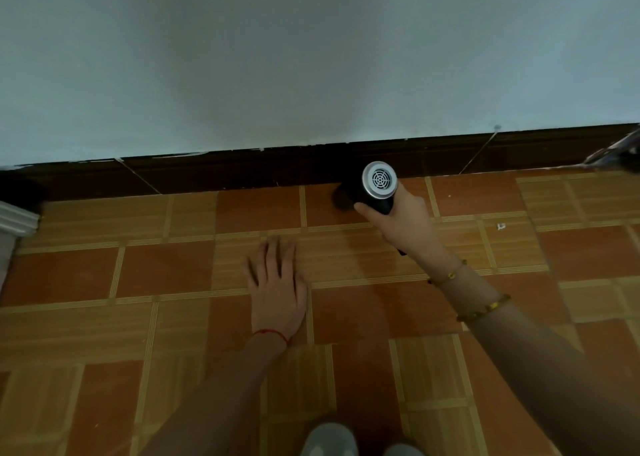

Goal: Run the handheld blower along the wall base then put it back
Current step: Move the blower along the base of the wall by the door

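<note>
We're crouched facing the wall (311,57), looking down at the floor (104,275).

Right hand (403,218) is wrapped around the blower (375,187) handle, fingers closed tight on it. The blower is black with a silver rear grille (380,179) turned up toward us. Its nose points at the dark skirting (242,170) and sits right at the joint where skirting meets floor. We can't tell whether the nose touches the skirting: black on dark brown, no visible edge. A dark blurry patch sits just left of the blower body at floor level, not clear what it is.

Left hand (277,282) is flat on the tiles, palm down, fingers spread slightly, holding nothing. It sits left of the blower and nearer to us, well apart from it.

Left wrist has a red string (272,333). Right forearm carries two beaded bracelets (483,308), one near the wrist, one further up.

Floor is orange and yellow-striped tiles in a patchwork layout. A small white speck (500,226) lies on the tiles right of the blower.

White moulding (17,218) shows at the left edge. A blurred grey object (616,152) enters at the far right by the skirting, can't identify it. Two grey shoe tips (329,440) show at the bottom edge.
</note>
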Demonstrator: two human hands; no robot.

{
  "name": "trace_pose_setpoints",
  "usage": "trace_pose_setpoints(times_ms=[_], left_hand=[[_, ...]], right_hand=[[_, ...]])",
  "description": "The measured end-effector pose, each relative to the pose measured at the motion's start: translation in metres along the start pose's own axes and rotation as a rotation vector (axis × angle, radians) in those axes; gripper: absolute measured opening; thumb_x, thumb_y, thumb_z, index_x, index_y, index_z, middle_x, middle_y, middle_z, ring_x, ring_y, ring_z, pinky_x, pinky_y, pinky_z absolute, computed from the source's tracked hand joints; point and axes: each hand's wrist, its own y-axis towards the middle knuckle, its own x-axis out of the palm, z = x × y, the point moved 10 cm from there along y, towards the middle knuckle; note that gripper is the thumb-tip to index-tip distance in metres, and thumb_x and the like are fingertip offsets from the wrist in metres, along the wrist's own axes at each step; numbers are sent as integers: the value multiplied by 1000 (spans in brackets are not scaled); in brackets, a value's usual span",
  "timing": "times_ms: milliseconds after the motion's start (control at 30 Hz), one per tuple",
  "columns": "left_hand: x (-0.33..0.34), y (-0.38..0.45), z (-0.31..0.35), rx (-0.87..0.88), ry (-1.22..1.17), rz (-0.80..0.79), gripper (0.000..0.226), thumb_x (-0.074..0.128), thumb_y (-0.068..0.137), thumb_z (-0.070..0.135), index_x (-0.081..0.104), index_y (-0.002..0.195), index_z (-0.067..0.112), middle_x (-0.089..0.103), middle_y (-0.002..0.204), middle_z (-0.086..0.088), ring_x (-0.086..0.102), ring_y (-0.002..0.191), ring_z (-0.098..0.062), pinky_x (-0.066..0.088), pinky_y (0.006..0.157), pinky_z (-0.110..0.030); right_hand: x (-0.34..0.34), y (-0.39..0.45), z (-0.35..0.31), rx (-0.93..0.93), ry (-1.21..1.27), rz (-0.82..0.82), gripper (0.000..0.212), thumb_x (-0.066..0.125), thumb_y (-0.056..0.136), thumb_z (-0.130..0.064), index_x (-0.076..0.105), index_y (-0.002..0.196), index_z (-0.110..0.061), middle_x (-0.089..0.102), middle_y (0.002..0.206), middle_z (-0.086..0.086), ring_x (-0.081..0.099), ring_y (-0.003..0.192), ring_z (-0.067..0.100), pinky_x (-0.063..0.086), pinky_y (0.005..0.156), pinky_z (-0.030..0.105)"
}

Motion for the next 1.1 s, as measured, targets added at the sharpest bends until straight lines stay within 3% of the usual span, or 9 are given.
trace_pose_setpoints(times_ms=[100,233,500,600,733,1000,1100], left_hand=[[0,0,0,3,-1,2,57,32,98,35,35,152,18,33,158,-14,24,148,-34,16,118,-64],[1,1,0,-1,4,3,57,33,98,35,34,152,18,32,158,-13,23,148,-33,12,120,-62],[1,0,0,1,7,6,60,32,97,35,32,154,18,30,159,-13,24,149,-32,13,120,-62],[1,0,0,0,1,3,60,33,97,35,31,154,18,30,159,-12,23,149,-31,13,120,-62],[2,1,-1,-10,18,-12,59,34,97,36,31,154,19,29,160,-12,23,149,-32,15,119,-62],[1,2,1,-6,12,-10,60,37,96,35,33,153,18,29,160,-12,22,150,-32,16,118,-62],[0,2,1,-1,-5,-3,62,38,95,34,31,154,18,29,160,-13,20,151,-32,16,118,-63]], right_hand=[[-4,2,2,-2,-39,34,69,71,83,-48,45,141,-20,68,120,2,64,108,22,56,87,41],[7,8,-7,-50,-39,-25,70,71,84,-48,44,142,-21,67,123,0,63,111,20,54,89,34],[51,25,-52,-184,-84,-147,70,69,83,-51,41,142,-25,66,126,-2,62,115,20,54,92,44],[51,32,-51,-176,-80,-164,70,70,83,-51,43,142,-25,66,125,-3,62,114,18,55,92,40],[38,35,-34,-128,-30,-142,69,72,83,-46,47,141,-21,65,127,-4,59,118,13,47,93,25],[66,39,-61,-200,-8,-205,71,72,82,-47,43,143,-24,63,131,-6,56,121,11,45,94,23],[83,42,-74,-224,-7,-230,72,71,82,-50,42,144,-26,62,131,-6,57,121,13,48,96,28]])
